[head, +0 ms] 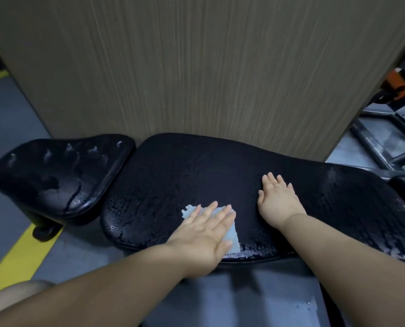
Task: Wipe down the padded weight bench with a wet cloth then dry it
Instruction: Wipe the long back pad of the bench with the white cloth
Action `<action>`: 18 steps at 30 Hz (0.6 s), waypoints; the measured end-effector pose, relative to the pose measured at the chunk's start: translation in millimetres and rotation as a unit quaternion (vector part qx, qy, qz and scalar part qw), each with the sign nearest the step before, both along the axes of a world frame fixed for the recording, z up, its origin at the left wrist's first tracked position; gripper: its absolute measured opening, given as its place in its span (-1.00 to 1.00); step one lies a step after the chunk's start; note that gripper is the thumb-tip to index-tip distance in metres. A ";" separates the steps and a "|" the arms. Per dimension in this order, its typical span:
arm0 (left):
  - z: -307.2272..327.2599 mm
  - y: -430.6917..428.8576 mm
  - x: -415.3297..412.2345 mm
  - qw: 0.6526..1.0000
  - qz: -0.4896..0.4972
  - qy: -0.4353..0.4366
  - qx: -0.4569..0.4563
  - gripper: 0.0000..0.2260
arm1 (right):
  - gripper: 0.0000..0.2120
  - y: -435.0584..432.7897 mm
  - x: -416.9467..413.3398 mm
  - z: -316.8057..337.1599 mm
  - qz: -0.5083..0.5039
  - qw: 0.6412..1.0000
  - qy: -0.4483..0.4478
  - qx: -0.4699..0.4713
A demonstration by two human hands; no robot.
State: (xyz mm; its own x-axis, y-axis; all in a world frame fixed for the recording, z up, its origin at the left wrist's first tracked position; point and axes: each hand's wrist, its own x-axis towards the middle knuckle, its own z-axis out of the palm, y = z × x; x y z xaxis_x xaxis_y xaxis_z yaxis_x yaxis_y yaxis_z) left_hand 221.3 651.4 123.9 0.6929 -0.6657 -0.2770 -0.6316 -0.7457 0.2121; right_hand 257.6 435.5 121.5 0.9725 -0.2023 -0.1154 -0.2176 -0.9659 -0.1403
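With the left hand (203,230) flat on the cloth (189,212) and the right hand (276,199) spread open on the bench (196,166), overlapping strokes should best clear the droplets.

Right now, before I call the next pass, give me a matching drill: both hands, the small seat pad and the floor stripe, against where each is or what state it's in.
Things:
1. left hand
2. right hand
3. small seat pad
4. floor stripe

Places or states:
A. yellow, on the floor at far left
B. flat on the bare long pad
C. pressing flat on the pale cloth
D. streaked with water, left of the long pad

Pairs: 1-C, 2-B, 3-D, 4-A.
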 end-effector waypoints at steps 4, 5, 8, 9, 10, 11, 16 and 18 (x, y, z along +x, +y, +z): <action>-1.1 5.4 -5.0 1.000 0.002 0.002 -0.003 -0.48 | -0.52 14.4 -7.8 -2.5 0.085 0.996 -0.015 0.024; -1.1 5.1 -4.1 1.000 0.002 0.002 -0.002 -0.48 | -0.53 15.6 -8.6 -3.6 0.100 0.994 -0.019 0.027; -1.1 2.5 3.4 1.000 0.009 -0.004 0.005 -0.49 | -0.53 14.6 -8.8 -5.1 0.118 0.992 -0.033 0.030; -1.3 1.0 8.2 1.000 0.015 -0.008 0.008 -0.49 | -0.53 14.2 -9.2 -5.6 0.121 0.992 -0.037 0.030; -1.6 -0.7 13.9 1.000 0.021 -0.011 0.012 -0.49 | -0.52 14.6 -10.4 -5.7 0.123 0.991 -0.040 0.030; -1.5 -3.0 21.6 0.999 0.028 -0.012 0.016 -0.49 | -0.52 15.0 -11.1 -6.1 0.123 0.991 -0.044 0.031; -2.4 -18.2 72.4 0.998 0.056 -0.015 0.025 -0.49 | -0.53 15.3 -11.8 -6.9 0.124 0.990 -0.061 0.023; -2.7 -26.7 92.9 0.997 0.067 -0.017 0.028 -0.49 | -0.52 14.9 -11.1 -7.0 0.120 0.990 -0.062 0.031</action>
State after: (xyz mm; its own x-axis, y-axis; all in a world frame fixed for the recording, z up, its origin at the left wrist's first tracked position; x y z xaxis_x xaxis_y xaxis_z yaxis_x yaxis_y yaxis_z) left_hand 314.3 624.7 121.2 0.7844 -0.5502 -0.2863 -0.5309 -0.8343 0.1488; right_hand 246.5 450.4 114.6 0.9992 0.0397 0.0024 0.0394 -0.9766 -0.2114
